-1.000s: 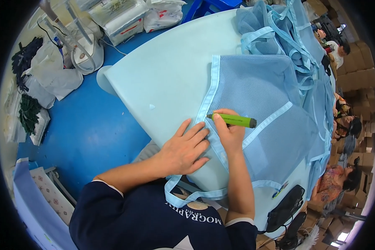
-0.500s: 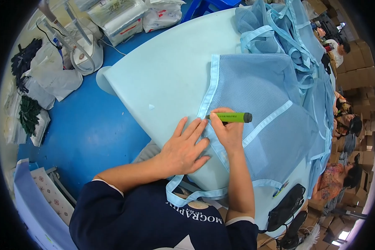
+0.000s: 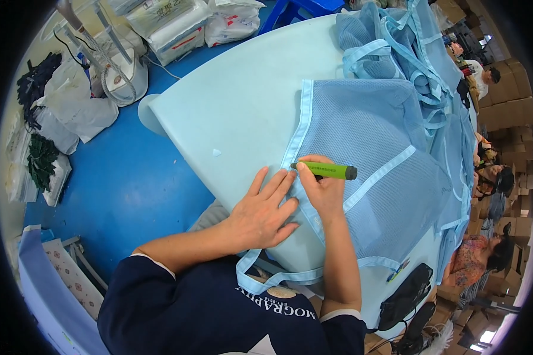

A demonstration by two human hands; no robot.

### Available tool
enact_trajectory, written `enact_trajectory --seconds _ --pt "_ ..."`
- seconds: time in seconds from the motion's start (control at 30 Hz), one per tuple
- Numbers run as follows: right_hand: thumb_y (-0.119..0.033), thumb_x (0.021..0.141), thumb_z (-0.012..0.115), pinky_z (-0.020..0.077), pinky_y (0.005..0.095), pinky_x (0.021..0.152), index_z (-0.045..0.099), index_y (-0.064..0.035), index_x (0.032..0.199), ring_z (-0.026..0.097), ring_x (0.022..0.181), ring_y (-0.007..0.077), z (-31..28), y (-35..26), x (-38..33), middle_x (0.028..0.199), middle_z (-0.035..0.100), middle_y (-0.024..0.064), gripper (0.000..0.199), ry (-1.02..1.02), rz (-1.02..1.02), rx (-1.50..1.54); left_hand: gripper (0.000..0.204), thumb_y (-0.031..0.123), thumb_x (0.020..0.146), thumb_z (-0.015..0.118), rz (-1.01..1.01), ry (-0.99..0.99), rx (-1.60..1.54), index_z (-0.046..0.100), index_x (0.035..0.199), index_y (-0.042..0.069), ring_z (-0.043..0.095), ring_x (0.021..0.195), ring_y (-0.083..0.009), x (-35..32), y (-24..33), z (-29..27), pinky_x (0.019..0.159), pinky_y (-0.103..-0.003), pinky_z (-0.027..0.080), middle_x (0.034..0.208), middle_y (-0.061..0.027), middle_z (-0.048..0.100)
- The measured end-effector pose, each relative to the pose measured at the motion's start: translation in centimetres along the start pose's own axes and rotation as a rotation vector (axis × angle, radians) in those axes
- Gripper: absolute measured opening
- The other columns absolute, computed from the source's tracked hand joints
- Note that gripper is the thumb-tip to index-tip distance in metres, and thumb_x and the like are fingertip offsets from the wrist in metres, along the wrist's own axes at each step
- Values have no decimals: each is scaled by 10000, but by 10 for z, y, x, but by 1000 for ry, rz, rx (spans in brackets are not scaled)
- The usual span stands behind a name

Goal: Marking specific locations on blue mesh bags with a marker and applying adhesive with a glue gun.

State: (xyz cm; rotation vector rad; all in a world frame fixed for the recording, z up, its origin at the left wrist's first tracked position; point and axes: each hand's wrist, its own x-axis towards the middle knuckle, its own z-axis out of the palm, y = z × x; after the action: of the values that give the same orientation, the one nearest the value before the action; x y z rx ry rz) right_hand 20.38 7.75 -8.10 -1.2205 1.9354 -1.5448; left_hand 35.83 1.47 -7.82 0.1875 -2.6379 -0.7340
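A light-blue mesh bag (image 3: 361, 115) with smooth blue edging and straps lies spread over the pale table. My left hand (image 3: 260, 214) rests flat with fingers apart, its fingertips on the bag's left edging. Pinched in my right hand (image 3: 324, 192) is a green marker pen (image 3: 331, 170) with a dark rear end pointing right. The pen's tip meets the edging just beyond my left fingertips. One strap (image 3: 278, 278) loops over the table's near edge, by my shirt.
More blue mesh pieces (image 3: 367, 56) are heaped along the pale table's (image 3: 237, 100) far right side. A black pouch (image 3: 405, 296) lies at the near right. A white appliance with a hose (image 3: 121, 77) stands on the blue floor. People (image 3: 474, 260) sit on the right among cardboard boxes.
The marker pen has tilted a little, its rear end dropping slightly toward me. My left hand stays in the same place on the bag's edging.
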Motion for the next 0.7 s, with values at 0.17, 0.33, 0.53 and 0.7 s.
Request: enact_trajectory --seconds 0.17,0.33,0.53,0.7 --pt "-43 809 648 445 222 529 614 30 876 564 626 86 0 2 -1 731 622 56 104 -20 69 101 424 331 729 657 3 -1 10 562 1004 22 403 1215 -387 0 1 0 1029 -557 233 1240 -297 451" --pt "-41 800 653 437 224 509 620 31 845 556 593 85 7 6 2 694 618 49 91 -4 62 74 418 328 723 663 -1 -6 8 555 988 24 411 1205 -386 0 1 -1 1022 -561 240 1241 -291 453" --pt "-46 794 657 441 223 510 623 28 827 560 588 81 10 4 3 672 617 40 88 15 85 89 382 327 731 663 -6 17 -2 553 963 45 386 1234 -369 -1 1 1 1036 -566 208 1259 -251 444" --pt "-51 792 663 450 221 517 623 28 831 565 592 82 8 -1 2 677 620 41 97 -22 75 42 384 330 733 664 -16 12 -4 554 964 44 387 1235 -367 -2 1 2 1040 -566 204 1269 -252 439"
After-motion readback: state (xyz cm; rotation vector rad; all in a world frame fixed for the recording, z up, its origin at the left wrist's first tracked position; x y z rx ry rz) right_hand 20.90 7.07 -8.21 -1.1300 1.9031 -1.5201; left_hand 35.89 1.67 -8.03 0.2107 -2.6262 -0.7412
